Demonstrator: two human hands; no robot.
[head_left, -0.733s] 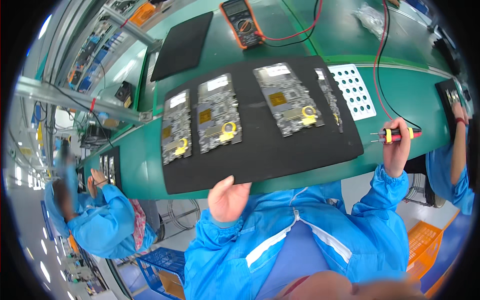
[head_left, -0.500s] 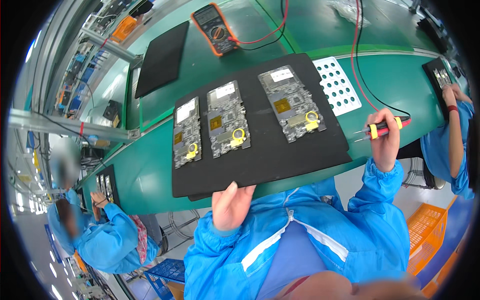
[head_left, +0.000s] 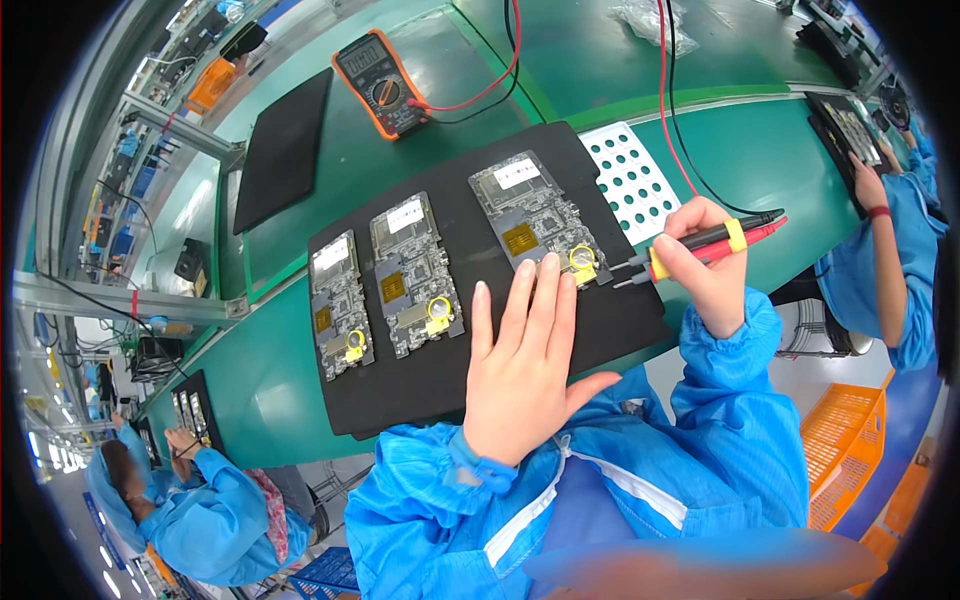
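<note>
"What lay on your black mat [head_left: 400, 392]?"

"Three circuit boards [head_left: 415, 270], the rightmost board [head_left: 538, 218] partly beneath your open, empty left hand [head_left: 520, 380]."

"Your right hand [head_left: 712, 275]?"

"Closed round two probes [head_left: 708, 236], tips near that board's corner; steadying them seemed wise."

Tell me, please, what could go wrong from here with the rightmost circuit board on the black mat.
The right hand holds the red and black probes with their tips close to the lower edge of the rightmost board; a slip might scratch it or bridge contacts. The left hand lies partly over that board, so pressing might shift it on the black mat.
</note>
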